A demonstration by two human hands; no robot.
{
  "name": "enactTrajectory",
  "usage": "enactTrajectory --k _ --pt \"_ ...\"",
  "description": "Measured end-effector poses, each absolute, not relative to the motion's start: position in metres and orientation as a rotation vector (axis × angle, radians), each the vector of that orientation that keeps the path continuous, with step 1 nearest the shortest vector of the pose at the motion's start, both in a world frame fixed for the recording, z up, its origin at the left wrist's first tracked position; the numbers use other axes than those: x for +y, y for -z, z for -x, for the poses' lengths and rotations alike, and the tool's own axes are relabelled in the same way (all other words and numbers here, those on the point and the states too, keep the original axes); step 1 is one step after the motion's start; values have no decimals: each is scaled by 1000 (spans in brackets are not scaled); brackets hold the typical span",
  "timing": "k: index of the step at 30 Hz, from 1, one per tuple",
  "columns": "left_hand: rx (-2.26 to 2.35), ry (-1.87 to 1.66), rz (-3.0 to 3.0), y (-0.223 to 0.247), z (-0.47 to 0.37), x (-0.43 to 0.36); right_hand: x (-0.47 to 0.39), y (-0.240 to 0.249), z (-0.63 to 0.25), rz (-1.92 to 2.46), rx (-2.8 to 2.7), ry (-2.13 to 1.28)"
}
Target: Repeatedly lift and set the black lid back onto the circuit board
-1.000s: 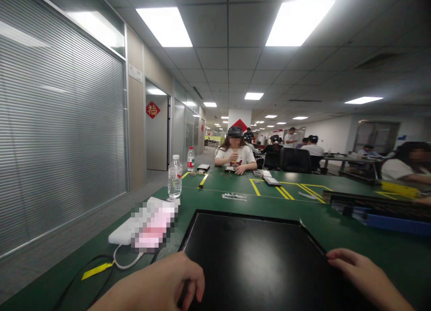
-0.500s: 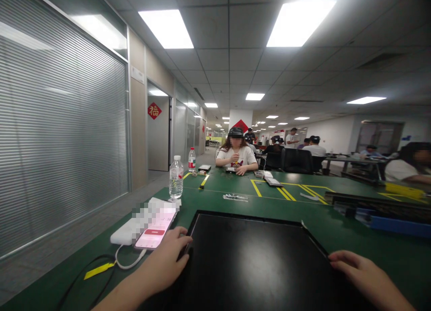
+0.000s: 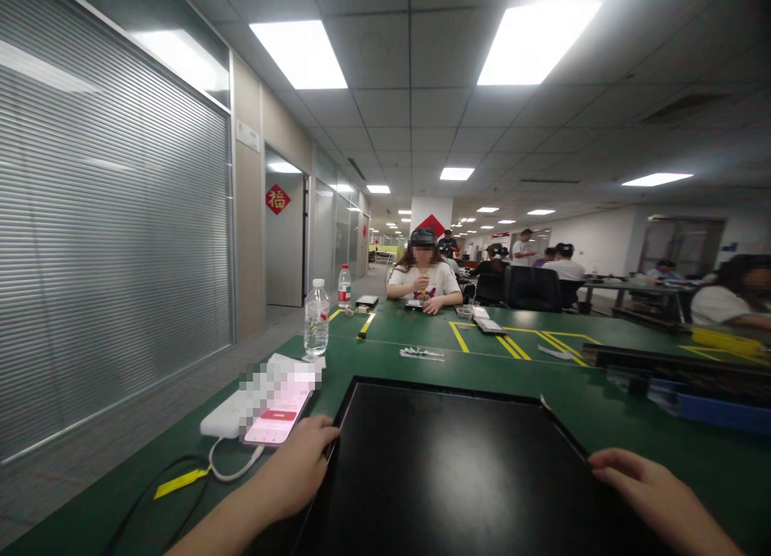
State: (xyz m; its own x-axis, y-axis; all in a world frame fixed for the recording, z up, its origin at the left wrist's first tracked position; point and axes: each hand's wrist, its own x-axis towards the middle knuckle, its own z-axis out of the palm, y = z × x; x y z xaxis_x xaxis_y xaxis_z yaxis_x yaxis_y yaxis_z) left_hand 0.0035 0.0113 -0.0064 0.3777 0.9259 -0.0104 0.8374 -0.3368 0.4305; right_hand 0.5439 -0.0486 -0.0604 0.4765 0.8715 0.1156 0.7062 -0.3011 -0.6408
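Black panel (image 3: pixel 446 468) between both open, flat hands: left hand (image 3: pixel 295 468) and right hand (image 3: pixel 647 492) on its edges.

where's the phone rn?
Head view, lower left: the phone lies on a white power bank, just left of the black panel, beside the left hand.

Left hand (image 3: pixel 298 469), right hand (image 3: pixel 650 492): bare, forearms unsleeved.
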Motion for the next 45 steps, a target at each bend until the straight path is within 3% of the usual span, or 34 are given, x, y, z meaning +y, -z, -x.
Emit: enactTrajectory --k 36,45 --pt "1521 -385 -2253 18 -2 12 -53 48 -543 2080 -1256 -321" --pt "1446 -538 -2154 25 3 17 -51 59 -547 2080 -1220 -365"
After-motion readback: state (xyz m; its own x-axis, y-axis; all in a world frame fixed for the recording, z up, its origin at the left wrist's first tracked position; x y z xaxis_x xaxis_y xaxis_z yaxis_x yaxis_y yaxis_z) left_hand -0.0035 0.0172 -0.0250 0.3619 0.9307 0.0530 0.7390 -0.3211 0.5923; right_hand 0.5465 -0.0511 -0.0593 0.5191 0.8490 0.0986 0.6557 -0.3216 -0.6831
